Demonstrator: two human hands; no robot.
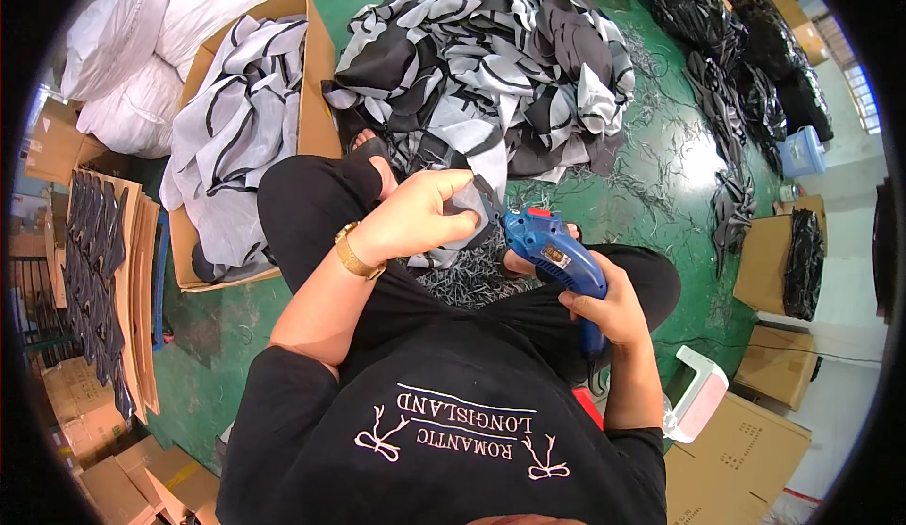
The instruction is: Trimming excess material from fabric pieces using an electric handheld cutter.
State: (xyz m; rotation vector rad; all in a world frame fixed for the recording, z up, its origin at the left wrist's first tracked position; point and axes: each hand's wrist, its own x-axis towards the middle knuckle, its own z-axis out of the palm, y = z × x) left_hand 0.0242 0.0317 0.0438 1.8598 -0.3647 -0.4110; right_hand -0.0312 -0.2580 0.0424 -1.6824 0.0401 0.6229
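Note:
My left hand [415, 212], a gold watch [356, 253] at its wrist, pinches the edge of a grey fabric piece [478, 212] with a dark border. My right hand [615, 304] is wrapped round the handle of a blue electric fabric cutter [547, 242] with a red button on top. The cutter's head points up and left, close to the fabric at my left fingertips. Whether its blades touch the cloth I cannot make out. Just beyond my hands lies a big heap of grey and black fabric pieces [500, 63].
At the left stands an open cardboard box [321, 100] full of similar pieces. Dark thin scraps [453, 280] litter the green floor [675, 185] between my legs and at the right. White sacks [212, 6], black plastic bags [694, 11], a blue bucket [802, 152] and a white-and-pink stool-like object [698, 398] surround me.

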